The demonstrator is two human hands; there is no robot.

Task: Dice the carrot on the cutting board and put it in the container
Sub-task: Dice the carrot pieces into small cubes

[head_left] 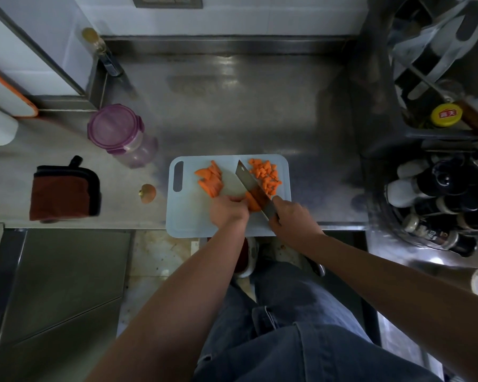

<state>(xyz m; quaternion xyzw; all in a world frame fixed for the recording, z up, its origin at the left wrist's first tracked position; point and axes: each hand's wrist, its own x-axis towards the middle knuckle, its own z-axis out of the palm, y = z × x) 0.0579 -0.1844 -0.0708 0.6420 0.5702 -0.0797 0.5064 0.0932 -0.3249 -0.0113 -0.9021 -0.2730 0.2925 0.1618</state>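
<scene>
With the left grip (228, 209) curled over the carrot slices (251, 204) and the right grip (290, 216) wrapped round the knife (253, 188), I'd keep the left tucked back and cut evenly.

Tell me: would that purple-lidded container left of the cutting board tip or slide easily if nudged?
The purple-lidded container looks empty and plastic, so probably light and quick to slide on the smooth steel counter. It seems fairly tall, so a push near the lid might tip it.
</scene>
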